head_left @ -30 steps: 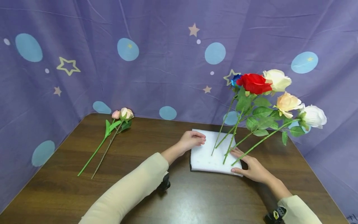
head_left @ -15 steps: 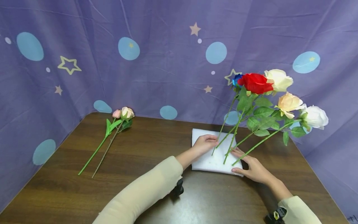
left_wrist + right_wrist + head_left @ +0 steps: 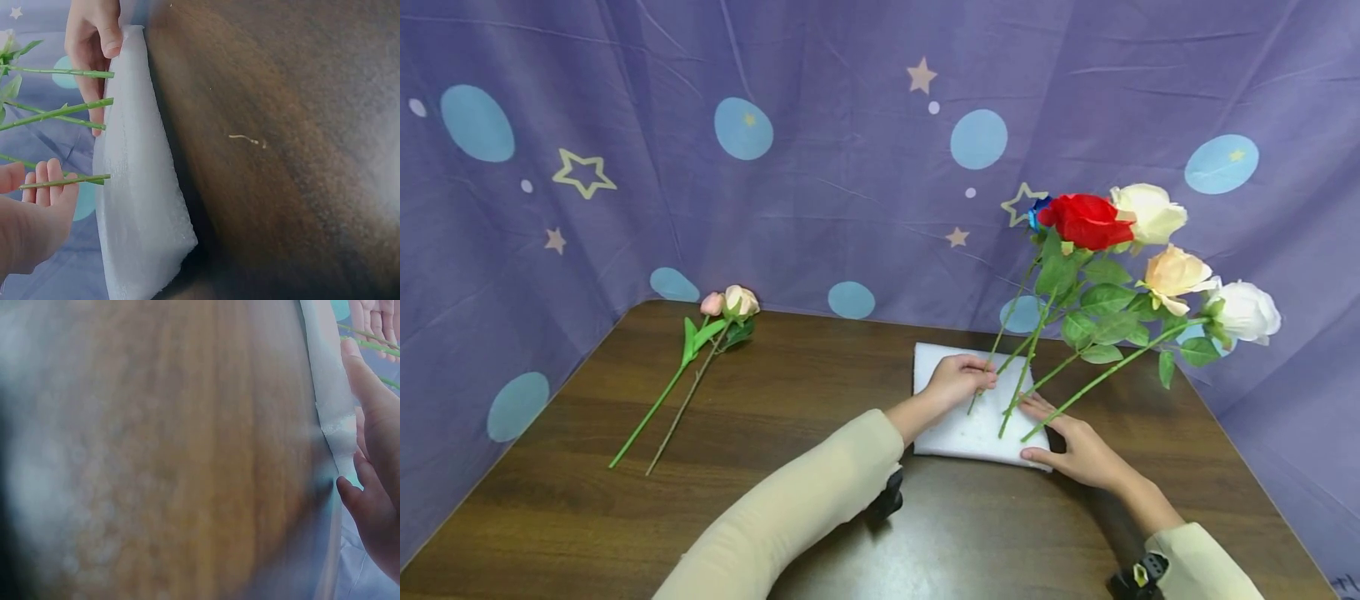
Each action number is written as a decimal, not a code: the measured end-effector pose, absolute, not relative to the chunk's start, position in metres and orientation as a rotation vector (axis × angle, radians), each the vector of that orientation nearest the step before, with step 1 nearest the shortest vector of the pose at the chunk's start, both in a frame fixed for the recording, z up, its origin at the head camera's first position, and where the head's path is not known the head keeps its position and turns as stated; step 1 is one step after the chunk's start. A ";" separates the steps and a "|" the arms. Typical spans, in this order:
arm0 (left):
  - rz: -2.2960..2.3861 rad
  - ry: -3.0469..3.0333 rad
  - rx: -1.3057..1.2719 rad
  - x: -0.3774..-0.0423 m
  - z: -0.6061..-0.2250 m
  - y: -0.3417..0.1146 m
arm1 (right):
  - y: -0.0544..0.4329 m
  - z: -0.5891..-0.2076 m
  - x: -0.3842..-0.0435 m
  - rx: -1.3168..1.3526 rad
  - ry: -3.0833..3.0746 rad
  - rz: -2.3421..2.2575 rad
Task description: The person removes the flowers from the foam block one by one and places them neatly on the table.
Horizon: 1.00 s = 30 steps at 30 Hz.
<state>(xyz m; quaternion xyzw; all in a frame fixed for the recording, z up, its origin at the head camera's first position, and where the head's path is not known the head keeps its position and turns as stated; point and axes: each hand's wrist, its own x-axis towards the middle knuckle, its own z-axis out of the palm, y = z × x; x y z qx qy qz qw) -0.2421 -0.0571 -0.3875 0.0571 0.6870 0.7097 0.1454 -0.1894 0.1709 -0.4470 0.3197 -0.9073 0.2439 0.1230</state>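
Adjusting stems seems in hand: left hand [image 3: 953, 383], thumb and fingers apart, surrounds a thin green stem [image 3: 86, 179] standing in white rectangular foam [image 3: 943, 440]; right hand [image 3: 1084, 454], fingers spread, rests there. Next probably needs a gentle pinch.

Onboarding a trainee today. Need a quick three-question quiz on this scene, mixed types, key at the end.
1. Multiple choice: how many flowers stand in the white foam block?
A) three
B) five
C) seven

2. True or false: the pink bud at the left of the head view stands in the block.

3. Short answer: which hand rests on the block's right edge?

Key
1. B
2. False; the pink bud lies on the table.
3. The right hand; the left hand is by a stem.
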 end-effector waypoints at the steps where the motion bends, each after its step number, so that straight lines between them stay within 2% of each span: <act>1: 2.051 1.976 0.152 -0.242 -0.387 -0.057 | 0.171 -0.447 -0.190 0.934 -2.645 0.710; 15: 2.142 1.880 0.111 -0.246 -0.374 -0.056 | 0.170 -0.445 -0.189 0.910 -2.683 0.758; 30: 2.141 1.860 0.272 -0.240 -0.355 -0.064 | 0.169 -0.444 -0.188 0.897 -2.678 0.766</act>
